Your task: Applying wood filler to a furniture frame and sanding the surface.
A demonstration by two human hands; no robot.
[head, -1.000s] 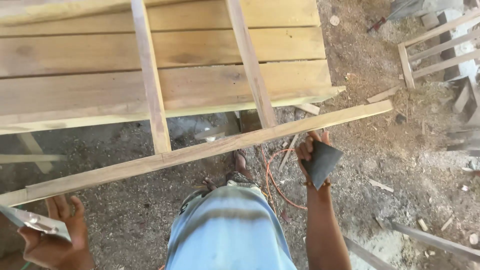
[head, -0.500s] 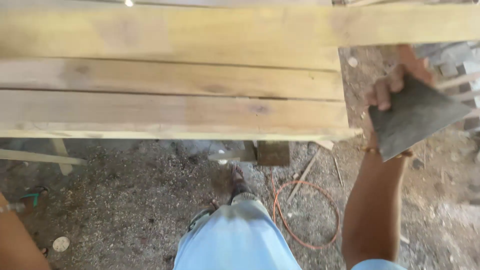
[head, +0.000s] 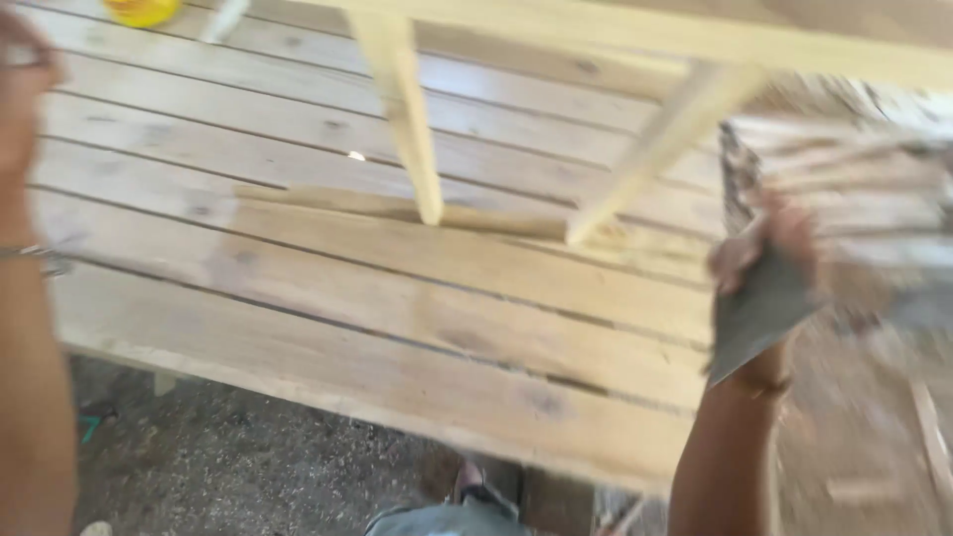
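**Grey sheet at the table's right end, frame overhead**

The right hand (head: 769,243) is closed on a grey sheet (head: 759,313), a flat, roughly triangular piece that hangs from the fingers with its point down. Hand and sheet sit at the right end of the table (head: 328,298), just past where the planks stop. The right arm rises to it from the bottom edge of the view. The left hand (head: 25,89) is up at the far left edge, over the table's left end; it is blurred and cut off by the picture edge, so I cannot tell whether it holds anything. A thin band (head: 35,260) circles the left wrist.

The sheet lies well to the right of the table's middle, so the right hand is the nearer one by far; the left is the whole table length away. The sheet's long axis runs up and down, tilted a little.

The table's planks run left to right, sloping down toward the right in this view. Above the table, a light wooden frame (head: 635,35) crosses the top of the picture, with two slats dropping from it toward the planks. On the table's far left corner is one yellow object (head: 142,10). Beyond the table's right end, a blurred stack of wood (head: 844,169). Below the table's near edge, dirt floor (head: 248,467).

Count: two hands, one grey sheet, one table, one frame with two visible slats, one yellow object.
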